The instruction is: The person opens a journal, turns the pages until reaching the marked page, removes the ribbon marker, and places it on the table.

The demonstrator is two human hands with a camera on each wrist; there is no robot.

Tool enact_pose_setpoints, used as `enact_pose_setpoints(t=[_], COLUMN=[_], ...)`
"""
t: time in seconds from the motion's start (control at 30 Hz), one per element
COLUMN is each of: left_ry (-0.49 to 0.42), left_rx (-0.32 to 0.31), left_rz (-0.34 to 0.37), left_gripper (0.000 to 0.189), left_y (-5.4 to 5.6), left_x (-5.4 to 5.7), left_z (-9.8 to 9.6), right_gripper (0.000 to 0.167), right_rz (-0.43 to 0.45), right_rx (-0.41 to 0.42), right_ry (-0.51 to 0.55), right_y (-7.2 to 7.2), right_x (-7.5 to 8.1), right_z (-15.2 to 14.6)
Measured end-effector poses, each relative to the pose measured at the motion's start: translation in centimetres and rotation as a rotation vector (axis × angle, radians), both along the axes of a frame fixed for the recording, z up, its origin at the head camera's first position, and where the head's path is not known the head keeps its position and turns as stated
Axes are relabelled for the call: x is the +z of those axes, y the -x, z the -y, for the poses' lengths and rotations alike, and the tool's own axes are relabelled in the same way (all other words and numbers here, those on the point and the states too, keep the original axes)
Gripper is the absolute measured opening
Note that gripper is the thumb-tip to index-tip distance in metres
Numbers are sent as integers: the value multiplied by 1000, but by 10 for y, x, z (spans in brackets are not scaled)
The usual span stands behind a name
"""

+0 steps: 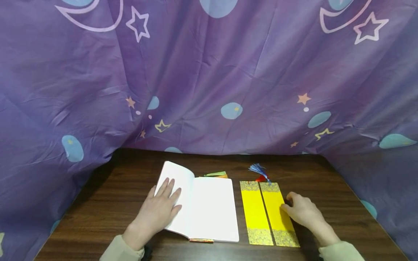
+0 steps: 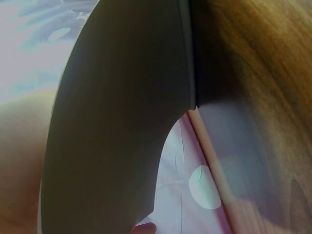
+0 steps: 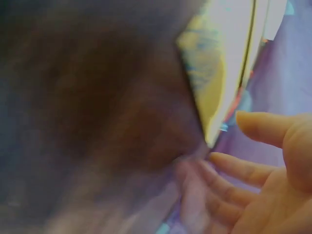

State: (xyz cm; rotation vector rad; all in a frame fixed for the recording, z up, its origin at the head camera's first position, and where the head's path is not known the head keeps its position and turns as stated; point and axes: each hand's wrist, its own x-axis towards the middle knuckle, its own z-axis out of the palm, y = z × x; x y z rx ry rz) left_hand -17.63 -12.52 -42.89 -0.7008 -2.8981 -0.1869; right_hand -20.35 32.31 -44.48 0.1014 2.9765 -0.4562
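Purple star-print cloth (image 1: pixel 202 79) behind dark table (image 1: pixel 107 206), seemingly wooden.

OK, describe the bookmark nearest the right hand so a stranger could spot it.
On the brown table lies an open book, with a yellow bookmark to its right. Beyond that, nearest the right hand, is your bookmark, equally yellow but with a blue tassel at its top.

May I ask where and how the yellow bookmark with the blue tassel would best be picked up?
The yellow bookmark is probably best pinched midway along its long right edge, coming from the right: it lies flat on the table, and only a narrow gap separates its left edge from the other bookmark.
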Motion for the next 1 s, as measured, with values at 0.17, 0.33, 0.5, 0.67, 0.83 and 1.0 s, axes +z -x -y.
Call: enact_pose_setpoints(t=[0.17,0.33,0.5,0.67,0.83,1.0], left_ry=[-8,-6,-11,0,-7,-2], left_rx=[3,5,-3,1,-3,2], left_rz=[4,3,-1,-4,-10,-4], left_gripper=[47,47,47,48,48,47], left_y=[0,-1,1,1,1,0], left_x=[1,3,1,-1,0,1], left_z=[-1,1,1,1,1,0], right_gripper=[55,56,53,68,94,113], right_rz=[4,-99,-160,-99,9,82], right_rx=[-10,87,251,288,323,390], right_ry=[-42,47,139,191,225,214], right_y=[-3,-5,-8,-11,-13,-13], right_x=[15,22,23,19,11,7], right_z=[15,46,76,104,127,140])
